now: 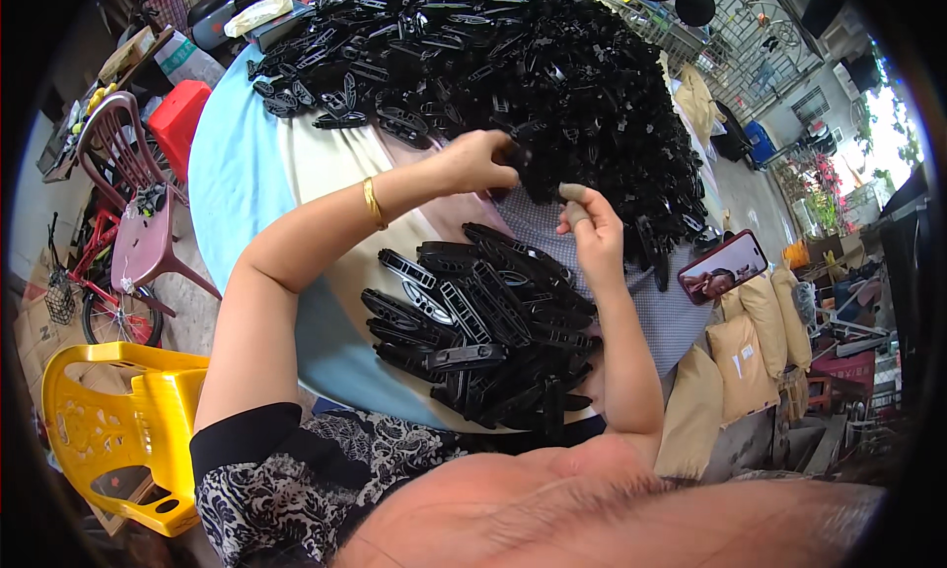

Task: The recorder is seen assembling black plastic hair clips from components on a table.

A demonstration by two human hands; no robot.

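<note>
At nine o'clock of the table, a yellow plastic chair [118,420] and a maroon chair [133,208] are seen on the floor, with a red stool [178,119] above them. The round table [232,188], covered in pale blue and cream cloth, is taken up at twelve o'clock by a large heap of black plastic parts [523,75]. The left hand [478,162] is held at the heap's near edge, its fingers closed on one black piece; a gold bangle [373,203] is worn at that wrist. At six o'clock of the hands, a smaller stack of black parts [483,331] is laid in rough order near the table's edge. The right hand [590,228] is kept apart from the left, at three o'clock of it, with fingers curled; whether anything is pinched cannot be told. A phone [722,266] is propped at three o'clock, beside tan sacks [750,341]. By the look of the piles, only a small share is judged sorted, and the bulk is left in the heap. The stack's near end is cut off by the person's own body, and single parts in the heap are hard to make out.
</note>
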